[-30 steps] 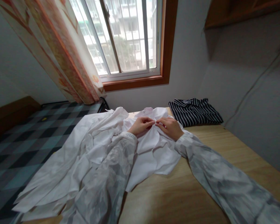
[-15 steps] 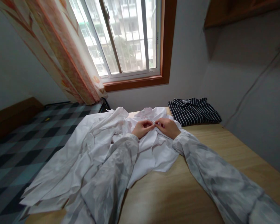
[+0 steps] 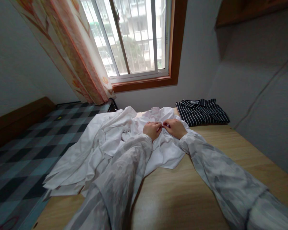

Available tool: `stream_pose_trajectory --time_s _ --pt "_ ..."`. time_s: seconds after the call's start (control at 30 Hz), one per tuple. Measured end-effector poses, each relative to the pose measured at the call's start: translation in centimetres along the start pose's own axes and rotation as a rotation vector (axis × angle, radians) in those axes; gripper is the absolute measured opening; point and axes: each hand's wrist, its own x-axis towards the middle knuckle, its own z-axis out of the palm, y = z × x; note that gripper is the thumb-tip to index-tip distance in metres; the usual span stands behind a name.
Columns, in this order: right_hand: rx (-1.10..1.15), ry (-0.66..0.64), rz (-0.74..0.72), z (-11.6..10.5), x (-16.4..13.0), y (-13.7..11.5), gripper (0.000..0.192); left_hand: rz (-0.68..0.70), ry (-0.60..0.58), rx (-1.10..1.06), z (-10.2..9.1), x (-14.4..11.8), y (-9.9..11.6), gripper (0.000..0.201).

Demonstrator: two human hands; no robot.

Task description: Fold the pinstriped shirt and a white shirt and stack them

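White shirt [image 3: 115, 143]: spread on table [image 3: 182, 191] for flat working; pinched near collar by left hand [image 3: 153, 130] and right hand [image 3: 175, 127] (fingers curled closed on cloth). Striped shirt [image 3: 201, 111]: folded beside it.

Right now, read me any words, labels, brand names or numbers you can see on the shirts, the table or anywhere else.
None: no readable text anywhere.
White shirt, pinched by the left hand and right hand: no visible label or print.
Striped shirt: stripes only, no tag showing.
Wooden table, curtain, window: no writing; the buildings outside are too blurred to read.
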Motion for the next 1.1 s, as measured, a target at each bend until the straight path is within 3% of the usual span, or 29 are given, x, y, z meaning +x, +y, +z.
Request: stream_pose_trajectory --time_s 0.13,0.27,0.43,0.57,0.83,1.1 --pt "0.016 0.013 0.018 -0.2 -0.2 -0.2 0.011 0.006 0.054 0.059 -0.8 -0.6 0.7 0.018" --pt "0.118 0.024 0.02 -0.1 -0.2 -0.5 0.013 -0.056 0.091 -0.164 -1.2 -0.8 0.4 0.014" --pt "0.465 0.1 0.175 0.7 0.1 -0.9 0.018 -0.222 0.183 -0.546 -1.0 -0.8 0.1 0.015" --pt "0.62 0.151 0.241 1.4 -0.1 -1.2 0.024 -0.262 0.218 -0.698 -1.2 -0.8 0.4 0.019" --pt "0.642 0.157 0.251 1.0 -0.5 -1.9 0.034 -0.284 0.207 -0.773 -1.3 -0.7 0.3 0.027" --pt "0.626 0.16 0.219 0.8 -0.4 -2.0 0.036 -0.282 0.12 -0.881 -1.4 -0.2 0.1 0.042"
